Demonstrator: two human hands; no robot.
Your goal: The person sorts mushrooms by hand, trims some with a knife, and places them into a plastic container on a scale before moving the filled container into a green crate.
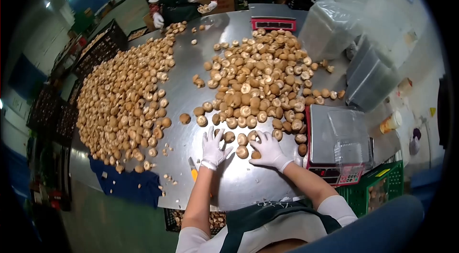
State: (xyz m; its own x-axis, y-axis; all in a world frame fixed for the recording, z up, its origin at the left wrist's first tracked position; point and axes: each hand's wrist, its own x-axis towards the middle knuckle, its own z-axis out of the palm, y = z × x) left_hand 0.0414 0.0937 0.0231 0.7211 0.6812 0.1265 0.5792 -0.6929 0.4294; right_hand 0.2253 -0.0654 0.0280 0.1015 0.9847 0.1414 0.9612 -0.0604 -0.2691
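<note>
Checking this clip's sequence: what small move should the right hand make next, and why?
Probably close the right hand around the mushroom nearest its palm: the hand is spread open beside it, and a scale bearing clear plastic packaging stands on that side.

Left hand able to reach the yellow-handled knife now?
Likely yes: the yellow-handled knife lies beside the left forearm, with only bare tabletop showing between it and the left hand.
</note>
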